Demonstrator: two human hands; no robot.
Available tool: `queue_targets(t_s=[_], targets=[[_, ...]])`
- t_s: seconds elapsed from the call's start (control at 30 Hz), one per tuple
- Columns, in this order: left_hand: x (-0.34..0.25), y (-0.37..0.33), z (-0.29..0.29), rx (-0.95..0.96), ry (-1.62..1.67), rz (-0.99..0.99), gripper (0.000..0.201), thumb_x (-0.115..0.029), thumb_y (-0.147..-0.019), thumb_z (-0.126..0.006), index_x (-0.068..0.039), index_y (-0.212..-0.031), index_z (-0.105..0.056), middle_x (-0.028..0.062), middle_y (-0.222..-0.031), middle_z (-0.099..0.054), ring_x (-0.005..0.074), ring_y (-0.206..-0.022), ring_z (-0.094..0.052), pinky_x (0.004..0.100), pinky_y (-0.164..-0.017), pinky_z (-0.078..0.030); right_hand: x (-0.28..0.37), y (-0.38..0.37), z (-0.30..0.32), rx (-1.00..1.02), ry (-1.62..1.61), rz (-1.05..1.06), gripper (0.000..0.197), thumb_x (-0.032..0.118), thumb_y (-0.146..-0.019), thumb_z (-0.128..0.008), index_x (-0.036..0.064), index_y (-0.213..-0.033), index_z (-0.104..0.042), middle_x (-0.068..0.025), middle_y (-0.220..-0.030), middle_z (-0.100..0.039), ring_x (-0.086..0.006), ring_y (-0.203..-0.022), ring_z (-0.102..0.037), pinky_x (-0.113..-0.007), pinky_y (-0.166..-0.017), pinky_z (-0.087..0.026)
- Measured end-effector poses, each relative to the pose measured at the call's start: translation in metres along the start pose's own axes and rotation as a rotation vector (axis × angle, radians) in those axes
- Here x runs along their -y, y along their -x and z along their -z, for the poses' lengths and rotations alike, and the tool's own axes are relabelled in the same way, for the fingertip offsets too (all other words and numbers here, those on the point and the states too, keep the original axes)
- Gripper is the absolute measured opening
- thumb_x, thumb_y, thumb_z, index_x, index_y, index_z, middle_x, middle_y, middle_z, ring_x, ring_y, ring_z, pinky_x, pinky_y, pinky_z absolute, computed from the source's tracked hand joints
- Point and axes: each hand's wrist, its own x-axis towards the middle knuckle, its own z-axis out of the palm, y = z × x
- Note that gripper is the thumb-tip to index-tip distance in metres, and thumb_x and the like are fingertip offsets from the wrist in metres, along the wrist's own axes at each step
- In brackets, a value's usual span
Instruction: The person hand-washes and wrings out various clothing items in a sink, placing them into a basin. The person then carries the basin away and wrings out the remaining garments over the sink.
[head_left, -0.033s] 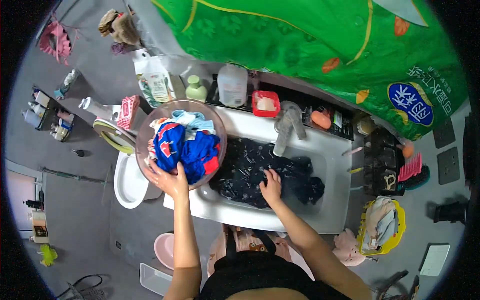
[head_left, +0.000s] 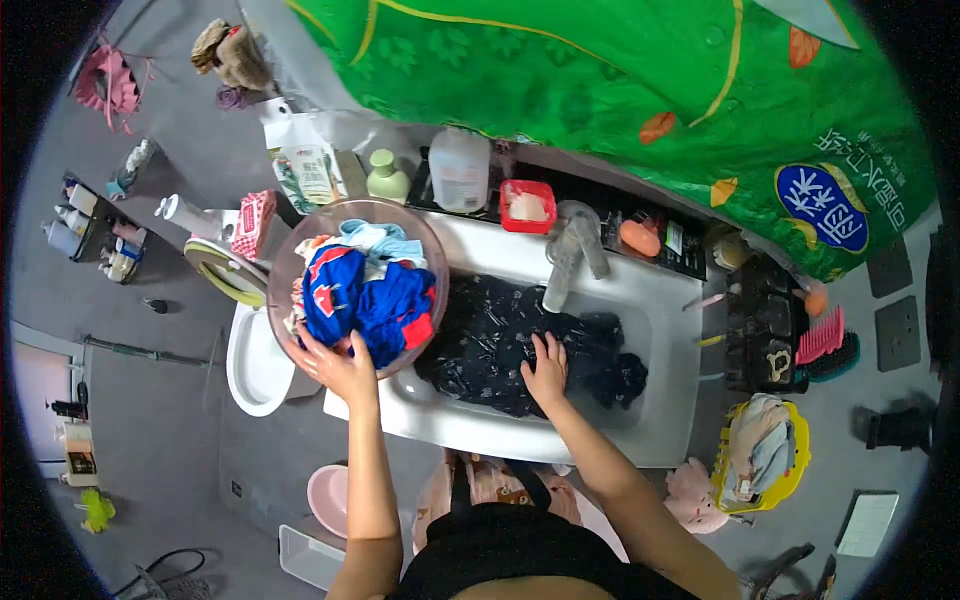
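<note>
Right hand (head_left: 546,372) lies flat on the dark cloth (head_left: 490,350), fingers slightly spread and pinching nothing. Left hand (head_left: 340,372) is spread at the near side of the basin (head_left: 281,270), thumb and fingers well apart, fingertips by the clothes inside; whether it clasps the rim, I cannot tell.

The cloth is directly under the right palm, running out to its left as far as the basin and to its right in a bunched end. It looks black to navy, soaked and crumpled, with pale glints along the folds, in cloudy water in the sink (head_left: 462,428). Just beyond the right fingertips stands the faucet (head_left: 562,280), its spout over the cloth.

Just beyond the left hand, a blue garment (head_left: 388,305) with red and white parts fills the basin, a light-blue cloth (head_left: 385,240) behind it.
</note>
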Motion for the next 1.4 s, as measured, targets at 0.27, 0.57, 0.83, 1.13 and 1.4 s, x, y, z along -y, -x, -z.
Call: queue_targets(t_s=[0.27,0.57,0.83,1.13,1.4], targets=[[-0.086,0.129,-0.038,0.634,0.748,-0.291,0.026,0.005,-0.066,-0.051,-0.002,-0.090,-0.057,0.0188,-0.107,-0.052,0.0330,-0.099,-0.048,0.0406,-0.085,-0.039,-0.106,0.045,-0.020,0.703,0.034,0.055,0.027,0.014,-0.066,-0.063,0.0170,-0.093,-0.062,-0.0077,-0.105,-0.052,-0.0326,-0.107,-0.040,-0.039,-0.094,-0.033],[-0.112,0.219,-0.176,1.240,0.000,-0.716,0.054,-0.023,-0.066,-0.067,-0.030,-0.118,-0.051,0.0130,-0.135,-0.029,0.0343,-0.113,-0.041,0.0389,-0.092,-0.038,-0.161,0.057,0.053,0.569,0.187,-0.110,0.024,0.014,-0.062,-0.064,0.0223,-0.084,-0.068,0.0042,-0.098,-0.057,-0.0230,-0.091,-0.050,-0.033,-0.080,-0.042],[-0.090,0.239,-0.177,1.437,-0.286,-0.412,0.048,-0.020,-0.067,-0.065,-0.019,-0.113,-0.050,0.0132,-0.108,-0.055,0.0296,-0.101,-0.054,0.0376,-0.081,-0.046,-0.160,0.031,0.055,0.660,-0.046,-0.452,0.051,0.036,-0.061,-0.072,0.0090,-0.101,-0.057,-0.0112,-0.106,-0.055,-0.0301,-0.100,-0.051,-0.035,-0.086,-0.041],[-0.102,0.123,-0.088,1.160,0.626,0.004,0.016,0.005,-0.061,-0.059,-0.002,-0.075,-0.060,0.0058,-0.064,-0.060,0.0121,-0.059,-0.055,0.0246,-0.059,-0.043,-0.147,0.012,0.107,0.171,-0.528,-0.115,0.029,-0.012,-0.060,-0.058,0.0067,-0.082,-0.062,-0.0096,-0.098,-0.054,-0.0245,-0.089,-0.054,-0.032,-0.077,-0.044],[-0.113,0.100,-0.035,1.606,0.767,0.675,0.050,0.005,-0.075,-0.036,-0.018,-0.117,-0.051,0.0062,-0.077,-0.053,0.0120,-0.049,-0.049,0.0296,-0.050,-0.054,-0.138,0.022,0.085,-0.141,-0.682,-0.192,0.037,0.002,-0.068,-0.057,0.0058,-0.105,-0.058,-0.0158,-0.118,-0.047,-0.0305,-0.106,-0.047,-0.034,-0.091,-0.037]])
